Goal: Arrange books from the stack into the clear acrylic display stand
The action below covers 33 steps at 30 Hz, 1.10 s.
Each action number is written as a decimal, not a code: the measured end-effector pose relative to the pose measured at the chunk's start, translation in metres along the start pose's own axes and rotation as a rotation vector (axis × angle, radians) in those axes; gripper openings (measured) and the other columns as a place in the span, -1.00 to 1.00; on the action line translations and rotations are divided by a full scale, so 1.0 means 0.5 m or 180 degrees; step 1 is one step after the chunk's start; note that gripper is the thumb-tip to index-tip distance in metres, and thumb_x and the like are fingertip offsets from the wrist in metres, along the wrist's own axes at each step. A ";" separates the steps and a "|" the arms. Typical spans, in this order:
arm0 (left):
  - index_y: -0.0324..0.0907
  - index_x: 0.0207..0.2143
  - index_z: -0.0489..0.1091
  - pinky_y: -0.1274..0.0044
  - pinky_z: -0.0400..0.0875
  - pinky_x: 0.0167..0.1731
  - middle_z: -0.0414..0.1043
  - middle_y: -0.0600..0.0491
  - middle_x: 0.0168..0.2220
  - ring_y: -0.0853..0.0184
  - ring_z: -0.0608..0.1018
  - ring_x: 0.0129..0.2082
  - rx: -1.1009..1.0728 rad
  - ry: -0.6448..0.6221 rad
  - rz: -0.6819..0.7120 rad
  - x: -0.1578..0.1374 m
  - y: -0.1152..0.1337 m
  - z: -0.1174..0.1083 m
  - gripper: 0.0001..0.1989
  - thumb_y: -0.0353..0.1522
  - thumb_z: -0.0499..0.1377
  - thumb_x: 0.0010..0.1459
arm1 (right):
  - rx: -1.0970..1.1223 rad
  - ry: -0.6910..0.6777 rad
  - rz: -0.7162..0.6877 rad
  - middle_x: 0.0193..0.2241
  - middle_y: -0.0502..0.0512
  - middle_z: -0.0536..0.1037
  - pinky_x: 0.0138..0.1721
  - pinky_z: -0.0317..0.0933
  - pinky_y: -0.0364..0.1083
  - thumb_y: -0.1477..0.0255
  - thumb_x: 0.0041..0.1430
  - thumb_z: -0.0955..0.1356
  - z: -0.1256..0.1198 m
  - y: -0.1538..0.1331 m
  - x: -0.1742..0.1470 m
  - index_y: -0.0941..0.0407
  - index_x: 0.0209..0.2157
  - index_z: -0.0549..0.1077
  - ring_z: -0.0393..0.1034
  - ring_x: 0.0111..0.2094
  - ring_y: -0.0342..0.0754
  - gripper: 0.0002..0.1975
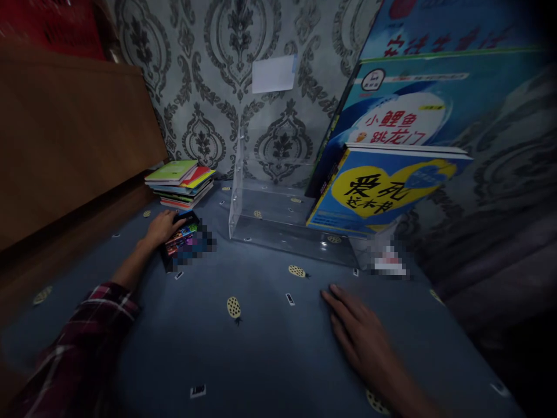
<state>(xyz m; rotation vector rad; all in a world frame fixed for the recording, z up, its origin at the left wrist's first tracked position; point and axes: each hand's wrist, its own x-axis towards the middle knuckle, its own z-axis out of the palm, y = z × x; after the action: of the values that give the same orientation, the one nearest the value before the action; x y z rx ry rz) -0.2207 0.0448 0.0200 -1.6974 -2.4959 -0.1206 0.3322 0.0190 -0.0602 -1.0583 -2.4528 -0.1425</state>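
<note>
A small dark-covered book (183,239) with a colorful picture lies on a blue-gray cloth (261,360) at left of center, part of its cover blurred into squares. The person's left hand (162,226), reaching from a plaid sleeve (93,319), rests at the book's upper left edge, the thumb side toward the cover; whether the fingers pinch the edge or only lie on it cannot be told. The step in hand appears to be handling this book, and lifting it would call for a firm hold on that edge. Just beyond stands an uneven pile of thin books (183,181). To the right is a clear plastic stand (278,239), its left part bare. At its right end a blue book with a yellow heart (369,188) leans back, in front of larger blue-green books (404,107). Nearer, the right hand (361,326) lies palm down on the cloth, holding nothing, fingers stretched out and slightly apart. Behind everything is gray patterned wallpaper (209,93) with a white paper (274,74); a brown wooden cabinet (69,133) fills the left.
</note>
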 end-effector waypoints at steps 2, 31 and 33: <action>-0.20 0.08 0.46 0.32 0.41 0.10 0.50 -0.21 0.09 0.02 0.52 0.13 -0.0033 -0.0009 0.0106 -0.003 -0.011 0.006 -0.55 -0.10 0.02 0.38 | -0.0024 -0.0245 0.0073 0.18 0.29 0.55 0.07 0.46 0.17 0.34 0.42 0.18 -0.016 0.000 0.013 0.08 0.15 0.56 0.51 0.13 0.19 -0.55; -0.15 0.01 0.43 0.31 0.38 -0.07 0.45 -0.05 -0.08 0.15 0.44 -0.07 -0.1305 0.0057 0.2449 -0.323 0.424 0.002 -0.74 -0.21 0.11 0.41 | 0.1916 0.0175 0.0243 0.02 0.23 0.64 0.13 0.41 0.26 0.50 0.38 0.25 -0.048 -0.105 0.077 0.07 0.04 0.56 0.52 0.10 0.12 -0.67; -0.16 0.02 0.42 0.29 0.38 -0.07 0.46 -0.06 -0.06 0.13 0.44 -0.05 -0.1411 -0.0001 0.2600 -0.329 0.470 0.001 -0.75 -0.25 0.13 0.40 | 0.1917 0.0248 0.0242 0.03 0.22 0.63 0.13 0.41 0.24 0.51 0.38 0.24 -0.045 -0.102 0.076 0.07 0.05 0.55 0.51 0.11 0.10 -0.66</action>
<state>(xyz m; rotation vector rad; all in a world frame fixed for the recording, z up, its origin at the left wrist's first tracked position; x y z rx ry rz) 0.0576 -0.0203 -0.0048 -2.7244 -1.6486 -0.6107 0.2816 0.0023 -0.0187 -0.8461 -2.1613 0.5358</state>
